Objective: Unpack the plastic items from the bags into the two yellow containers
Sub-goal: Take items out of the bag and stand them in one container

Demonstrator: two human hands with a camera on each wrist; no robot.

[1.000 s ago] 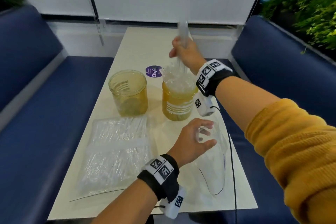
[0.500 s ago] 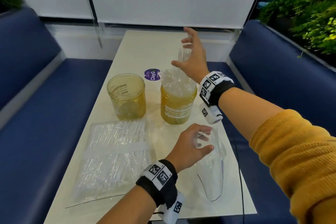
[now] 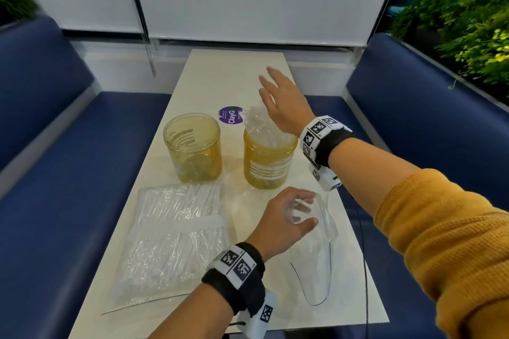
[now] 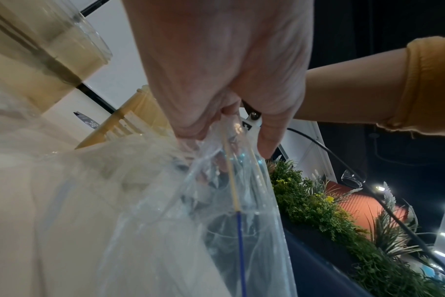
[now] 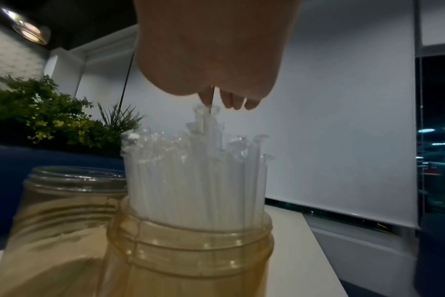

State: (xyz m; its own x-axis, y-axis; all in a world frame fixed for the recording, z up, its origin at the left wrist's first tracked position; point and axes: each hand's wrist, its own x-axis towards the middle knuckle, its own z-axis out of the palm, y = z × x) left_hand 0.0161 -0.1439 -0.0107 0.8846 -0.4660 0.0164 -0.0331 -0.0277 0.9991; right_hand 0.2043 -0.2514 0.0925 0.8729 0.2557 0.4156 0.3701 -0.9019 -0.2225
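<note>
Two yellow jars stand mid-table. The left jar [image 3: 192, 147] holds nothing I can see; the right jar [image 3: 267, 162] is packed with clear plastic straws [image 5: 196, 170] that stick out above its rim. My right hand [image 3: 281, 99] hovers flat over those straws with its fingers straight, holding nothing. Nearer me, my left hand [image 3: 292, 215] pinches the mouth of a limp, see-through bag [image 3: 316, 259] by the table's right edge; in the left wrist view its fingers [image 4: 267, 138] curl over the bag's rim [image 4: 236, 180]. A full bag of straws [image 3: 176, 237] lies flat on the left.
A round purple sticker [image 3: 230, 115] sits behind the jars. Blue bench seats [image 3: 68, 201] flank the table [image 3: 237, 74] on both sides. A thin black cable [image 3: 365, 270] runs off the table's right edge. Plants [image 3: 468, 25] fill the far right.
My right hand gripped a bunch of straws above the right jar, let them drop in, and now hangs spread and flat over them. The left hand has stayed on the limp bag.
</note>
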